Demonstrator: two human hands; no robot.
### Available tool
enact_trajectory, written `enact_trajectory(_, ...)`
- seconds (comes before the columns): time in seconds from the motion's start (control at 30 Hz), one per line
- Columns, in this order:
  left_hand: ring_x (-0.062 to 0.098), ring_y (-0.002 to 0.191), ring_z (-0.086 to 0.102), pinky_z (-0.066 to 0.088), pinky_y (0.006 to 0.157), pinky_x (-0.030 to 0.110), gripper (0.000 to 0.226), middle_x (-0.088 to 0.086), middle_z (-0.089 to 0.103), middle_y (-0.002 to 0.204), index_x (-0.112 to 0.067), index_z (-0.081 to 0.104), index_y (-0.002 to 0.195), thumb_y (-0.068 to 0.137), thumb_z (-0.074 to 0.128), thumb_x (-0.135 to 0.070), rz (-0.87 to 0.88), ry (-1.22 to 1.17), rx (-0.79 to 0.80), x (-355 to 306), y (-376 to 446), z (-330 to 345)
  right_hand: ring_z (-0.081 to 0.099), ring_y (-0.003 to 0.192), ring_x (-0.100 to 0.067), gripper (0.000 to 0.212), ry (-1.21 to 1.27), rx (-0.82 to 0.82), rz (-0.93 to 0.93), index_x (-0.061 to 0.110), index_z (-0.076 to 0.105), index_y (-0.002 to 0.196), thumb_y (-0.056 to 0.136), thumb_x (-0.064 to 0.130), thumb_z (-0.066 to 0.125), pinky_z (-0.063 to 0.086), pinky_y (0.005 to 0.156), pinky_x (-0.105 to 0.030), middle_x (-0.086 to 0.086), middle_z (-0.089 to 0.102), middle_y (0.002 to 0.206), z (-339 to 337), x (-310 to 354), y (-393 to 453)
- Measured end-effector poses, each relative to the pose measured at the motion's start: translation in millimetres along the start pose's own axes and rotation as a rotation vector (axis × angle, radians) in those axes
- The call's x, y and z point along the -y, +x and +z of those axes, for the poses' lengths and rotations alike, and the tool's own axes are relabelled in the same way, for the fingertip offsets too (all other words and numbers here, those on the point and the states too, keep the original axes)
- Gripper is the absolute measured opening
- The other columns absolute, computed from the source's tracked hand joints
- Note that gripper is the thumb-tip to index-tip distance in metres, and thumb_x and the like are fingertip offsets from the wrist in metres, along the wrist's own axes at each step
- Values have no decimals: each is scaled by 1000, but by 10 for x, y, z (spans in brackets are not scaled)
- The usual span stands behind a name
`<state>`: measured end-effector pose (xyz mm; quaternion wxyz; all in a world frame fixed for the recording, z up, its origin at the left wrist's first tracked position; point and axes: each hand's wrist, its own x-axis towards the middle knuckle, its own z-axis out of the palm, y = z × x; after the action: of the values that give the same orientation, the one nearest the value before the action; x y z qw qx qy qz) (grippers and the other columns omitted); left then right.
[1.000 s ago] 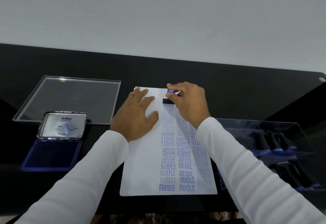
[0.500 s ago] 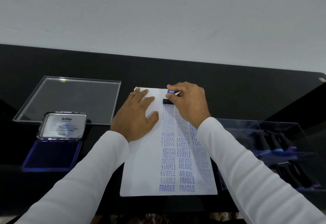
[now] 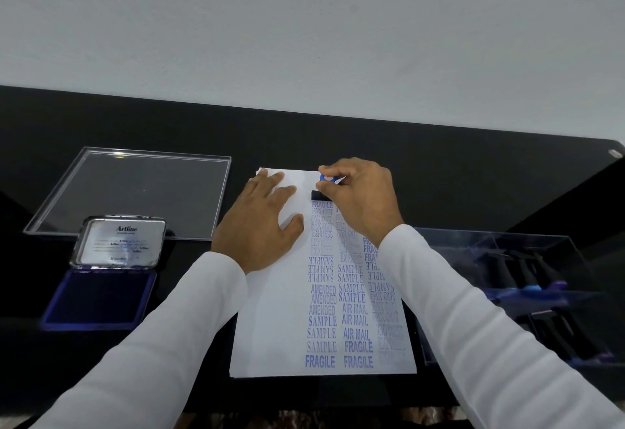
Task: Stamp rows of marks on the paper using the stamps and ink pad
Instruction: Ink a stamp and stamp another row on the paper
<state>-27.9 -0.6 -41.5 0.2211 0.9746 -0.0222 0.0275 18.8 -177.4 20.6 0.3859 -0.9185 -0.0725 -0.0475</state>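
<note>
Right hand (image 3: 363, 198) pinching stamp (image 3: 320, 193) on paper (image 3: 270, 310) above FRAGILE mark, left hand (image 3: 262, 225) fingers spread flat, Artline ink pad (image 3: 101, 296) open

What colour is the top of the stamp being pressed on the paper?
Blue, on a black base: stamp, head view.

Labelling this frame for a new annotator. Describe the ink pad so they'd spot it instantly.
Start at the white paper in the middle of the black table and look left, past the left sleeve. The ink pad lies there, just nearer than a clear acrylic lid. It alone has a dark blue pad and a raised silver lid marked Artline.
</note>
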Motion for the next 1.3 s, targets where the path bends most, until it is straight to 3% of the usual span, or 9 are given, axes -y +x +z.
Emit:
enact_trajectory(0.2,22,155,12,22,120,47,68,-8,22,165,-33,39,150,91,37,-68,-4,8,-2,11,6,6,58,94,-3,27,-17,2,3,23,74,115,88,29,74,42,88,-15,6,69,119,-8,5,7)
enact_trajectory(0.33,21,155,12,21,120,46,70,-9,22,165,-34,39,150,90,35,-69,-9,0,1,8,7,11,61,100,-7,31,-32,9,10,23,72,119,89,29,72,43,92,-19,4,68,124,-14,27,9)
enact_trajectory(0.57,20,155,10,22,121,45,66,-10,20,166,-34,38,151,94,39,-68,-16,6,3,-20,0,-9,55,91,-2,29,-41,5,-5,23,74,116,88,28,74,41,87,-11,5,69,120,-8,10,13)
enact_trajectory(0.67,20,155,11,22,120,46,73,-9,21,165,-34,39,150,87,32,-70,-17,-3,8,-26,-3,-20,59,89,-4,25,-21,-6,2,22,76,111,87,28,75,46,89,-15,6,71,116,-17,17,6)
enact_trajectory(0.77,21,155,12,22,120,46,67,-8,21,166,-33,39,150,93,39,-67,-15,-2,2,-20,-7,-16,62,89,-6,25,-19,5,11,21,76,110,86,28,76,46,87,-16,6,71,115,-19,23,6)
enact_trajectory(0.93,21,155,11,23,120,47,66,-9,20,166,-34,38,151,93,40,-66,-14,-2,7,-10,-13,-9,63,96,-7,27,-14,13,17,20,75,114,87,27,75,50,97,-26,4,70,119,-30,43,-1)
enact_trajectory(1.13,21,155,11,21,121,46,73,-9,20,166,-34,38,151,87,32,-70,-25,-8,14,-34,-11,-31,58,92,-4,30,-20,16,18,22,73,117,88,28,73,46,92,-20,4,69,121,-11,32,6)
enact_trajectory(1.3,20,155,9,19,122,45,63,-9,19,166,-33,37,152,96,43,-63,-25,1,19,-47,-7,-41,60,93,-6,29,-13,9,18,23,74,116,88,28,74,47,92,-20,4,69,121,2,23,3)
